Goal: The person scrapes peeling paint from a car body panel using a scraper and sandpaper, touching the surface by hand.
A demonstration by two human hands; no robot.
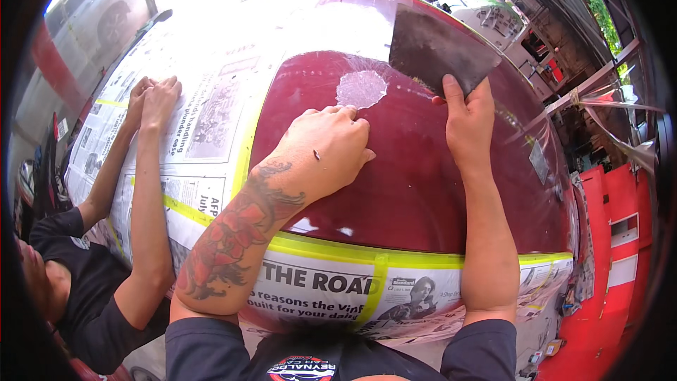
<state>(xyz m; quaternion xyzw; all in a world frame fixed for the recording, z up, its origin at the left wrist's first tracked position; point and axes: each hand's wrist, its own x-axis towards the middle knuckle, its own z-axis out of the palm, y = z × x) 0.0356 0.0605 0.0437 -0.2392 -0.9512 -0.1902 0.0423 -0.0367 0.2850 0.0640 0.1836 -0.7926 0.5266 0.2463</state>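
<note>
My left hand (331, 148), fingers curled and closed, rests knuckles-up on the dark red car panel (395, 212), its fingertips at the lower edge of a pale, rough-edged patch (361, 89). Whatever may be under those fingers is hidden. A small dark mark or fleck (316, 154) shows on that hand's back. My right hand (465, 113) grips a thin dark grey sheet (441, 42) by its lower edge, raised over the panel's upper right. Yellow tape (331, 247) borders the panel, with newspaper masking (310, 275) beyond it.
At left, a co-worker's hands (155, 102) touch newspaper covering (204, 99) on the car. Metal posts with wrapped plastic (592, 99) and red panels (620, 204) stand at the right. Cluttered shelving (536, 49) is behind the car's upper right.
</note>
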